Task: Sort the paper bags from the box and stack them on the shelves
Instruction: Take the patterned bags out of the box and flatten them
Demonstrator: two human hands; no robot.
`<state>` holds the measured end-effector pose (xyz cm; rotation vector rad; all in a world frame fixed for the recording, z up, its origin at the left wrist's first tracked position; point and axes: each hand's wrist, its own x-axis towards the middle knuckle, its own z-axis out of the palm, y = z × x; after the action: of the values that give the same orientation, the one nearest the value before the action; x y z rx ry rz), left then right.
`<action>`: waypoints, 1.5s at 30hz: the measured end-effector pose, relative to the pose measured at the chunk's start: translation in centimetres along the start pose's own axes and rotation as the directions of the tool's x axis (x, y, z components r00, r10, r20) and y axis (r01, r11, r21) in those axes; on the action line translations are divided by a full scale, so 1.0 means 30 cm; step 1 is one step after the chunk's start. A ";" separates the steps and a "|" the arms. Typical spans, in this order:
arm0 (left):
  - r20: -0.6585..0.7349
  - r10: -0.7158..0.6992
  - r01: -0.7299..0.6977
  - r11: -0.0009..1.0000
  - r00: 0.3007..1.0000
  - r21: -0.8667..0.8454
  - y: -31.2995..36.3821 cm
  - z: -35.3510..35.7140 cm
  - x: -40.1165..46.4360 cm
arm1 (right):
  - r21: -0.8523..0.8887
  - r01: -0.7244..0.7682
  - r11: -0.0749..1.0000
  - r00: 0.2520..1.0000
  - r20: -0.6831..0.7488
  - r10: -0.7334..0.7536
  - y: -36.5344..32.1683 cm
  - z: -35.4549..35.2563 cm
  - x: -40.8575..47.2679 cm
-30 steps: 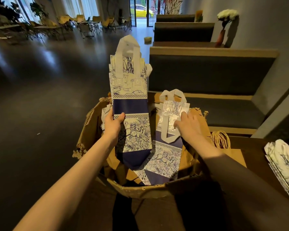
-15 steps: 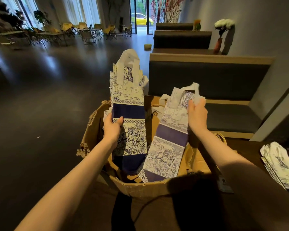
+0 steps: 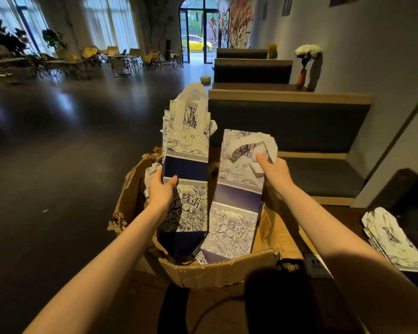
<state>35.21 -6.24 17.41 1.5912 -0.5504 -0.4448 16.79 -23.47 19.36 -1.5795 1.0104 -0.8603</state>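
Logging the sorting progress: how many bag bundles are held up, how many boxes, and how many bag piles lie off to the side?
Held bag bundles: 2, left bundle and right bundle
Cardboard box: 1
Side pile: 1
Total: 4

2 hands (image 3: 161, 190), 1 box (image 3: 217, 271)

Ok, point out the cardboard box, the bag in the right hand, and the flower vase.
cardboard box (image 3: 217, 271): head view, near front wall.
right-hand bag (image 3: 239, 194): head view, dark blue band.
flower vase (image 3: 301, 78): head view, orange body.
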 end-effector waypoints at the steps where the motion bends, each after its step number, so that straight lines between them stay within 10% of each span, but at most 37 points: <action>1: 0.002 0.001 -0.001 1.000 1.000 0.000 0.003 -0.001 -0.002 | -0.013 0.009 1.000 1.000 0.028 -0.009 0.000 0.001 -0.008; 8: -0.002 -0.013 0.013 1.000 1.000 0.002 0.010 -0.011 -0.001 | -0.151 0.075 0.986 0.958 0.286 -0.030 0.018 0.039 -0.060; 18: -0.059 -0.053 0.057 0.995 0.997 0.080 0.004 -0.038 0.039 | 0.050 0.265 0.963 0.964 -0.038 -0.264 -0.168 -0.023 -0.050; 24: -0.023 -0.132 0.132 0.991 0.991 -0.021 0.061 -0.007 0.025 | 0.499 -0.034 0.866 0.998 -0.023 0.052 -0.229 0.020 -0.003; 37: 0.228 -0.162 0.182 0.981 0.960 -0.071 0.158 0.043 -0.046 | 0.360 -0.148 0.921 0.985 -0.026 0.168 -0.112 0.212 0.000; 45: 0.283 -0.177 0.206 0.976 0.943 -0.076 0.155 0.046 -0.042 | 0.298 0.183 0.937 0.982 -0.005 -0.191 -0.186 0.182 -0.068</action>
<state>32.99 -6.87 21.85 1.4966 -0.5733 -0.8387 21.93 -18.89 23.56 -1.4366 0.6818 -1.0684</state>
